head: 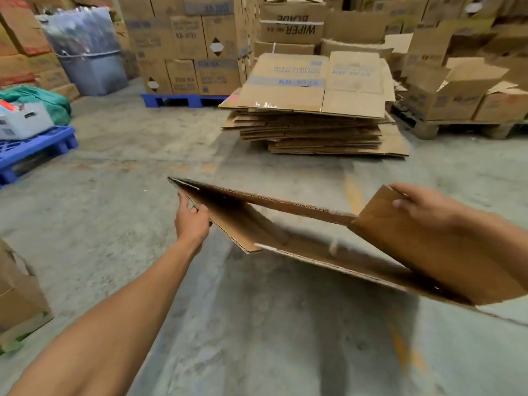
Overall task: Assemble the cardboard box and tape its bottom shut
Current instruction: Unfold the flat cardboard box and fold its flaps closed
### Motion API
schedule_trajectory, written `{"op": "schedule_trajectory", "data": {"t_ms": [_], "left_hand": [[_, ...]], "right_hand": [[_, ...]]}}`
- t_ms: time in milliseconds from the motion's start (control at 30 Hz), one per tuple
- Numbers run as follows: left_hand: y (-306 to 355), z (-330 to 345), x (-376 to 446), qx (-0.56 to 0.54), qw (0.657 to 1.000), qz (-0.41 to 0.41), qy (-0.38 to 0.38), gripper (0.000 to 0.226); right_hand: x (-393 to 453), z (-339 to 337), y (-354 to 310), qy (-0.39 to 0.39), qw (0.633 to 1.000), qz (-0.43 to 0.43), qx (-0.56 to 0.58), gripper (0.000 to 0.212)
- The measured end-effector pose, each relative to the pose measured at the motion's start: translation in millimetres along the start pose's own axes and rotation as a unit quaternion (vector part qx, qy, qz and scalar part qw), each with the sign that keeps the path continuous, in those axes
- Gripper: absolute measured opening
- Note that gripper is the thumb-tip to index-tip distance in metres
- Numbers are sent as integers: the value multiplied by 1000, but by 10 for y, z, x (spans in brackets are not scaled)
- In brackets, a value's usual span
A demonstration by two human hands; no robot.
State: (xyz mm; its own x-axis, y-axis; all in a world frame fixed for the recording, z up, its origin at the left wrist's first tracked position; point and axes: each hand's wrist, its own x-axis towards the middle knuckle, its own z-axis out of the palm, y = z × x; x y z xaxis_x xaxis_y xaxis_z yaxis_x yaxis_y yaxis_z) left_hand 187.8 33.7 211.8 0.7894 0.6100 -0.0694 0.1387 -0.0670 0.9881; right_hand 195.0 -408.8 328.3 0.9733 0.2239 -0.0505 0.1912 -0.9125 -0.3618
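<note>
Left hand (192,219) and right hand (423,205) each grip an end of a half-opened box (300,224) held above the floor (114,195); uneven pulling could skew it or buckle a panel.

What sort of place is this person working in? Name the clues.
Most likely a warehouse or packing area: printed cartons stacked high on a blue pallet, a pile of flat boxes on a bare concrete floor.
</note>
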Motion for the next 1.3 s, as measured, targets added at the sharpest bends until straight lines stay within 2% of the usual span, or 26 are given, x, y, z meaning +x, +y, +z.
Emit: {"op": "schedule_trajectory", "data": {"t_ms": [100, 267, 400, 567, 700, 833, 900, 967, 1067, 1167, 1233, 1300], "left_hand": [[735, 38, -17, 46, 997, 60, -6, 71], [1595, -184, -104, 174, 967, 161, -94, 56], [1915, -513, -111, 259, 941, 171, -136, 45], [1970, -606, -210, 310, 920, 169, -168, 44], [1608, -593, -205, 370, 905, 132, -164, 47], [1330, -503, -288, 417, 889, 164, -99, 46], [1312, -470, -254, 417, 888, 163, -107, 47], [1323, -465, -216, 422, 884, 149, -135, 52], [1331, -449, -229, 452, 864, 134, -179, 79], [1292, -436, -353, 542, 809, 132, -188, 107], [1253, -441, -472, 600, 770, 130, -173, 116], [1243, -461, -554, 601, 768, 139, -172, 123]], "right_hand": [[153, -393, -99, 65, 998, 14, 20, 39], [264, -862, -270, 156, 985, 43, 55, 52], [281, -1022, -305, 210, 968, 110, 86, 59], [303, -863, -360, 206, 962, 158, 88, 43], [293, -464, -252, 160, 967, 175, 93, 32], [279, -273, -186, 160, 967, 182, 85, 39], [300, -294, -187, 151, 968, 184, 86, 46], [321, -330, -190, 111, 974, 177, 90, 55], [297, -360, -194, 43, 980, 160, 111, 72], [289, -336, -150, 31, 980, 162, 111, 82], [311, -294, -132, 35, 982, 160, 90, 84], [323, -255, -166, 40, 986, 152, 53, 83]]}}
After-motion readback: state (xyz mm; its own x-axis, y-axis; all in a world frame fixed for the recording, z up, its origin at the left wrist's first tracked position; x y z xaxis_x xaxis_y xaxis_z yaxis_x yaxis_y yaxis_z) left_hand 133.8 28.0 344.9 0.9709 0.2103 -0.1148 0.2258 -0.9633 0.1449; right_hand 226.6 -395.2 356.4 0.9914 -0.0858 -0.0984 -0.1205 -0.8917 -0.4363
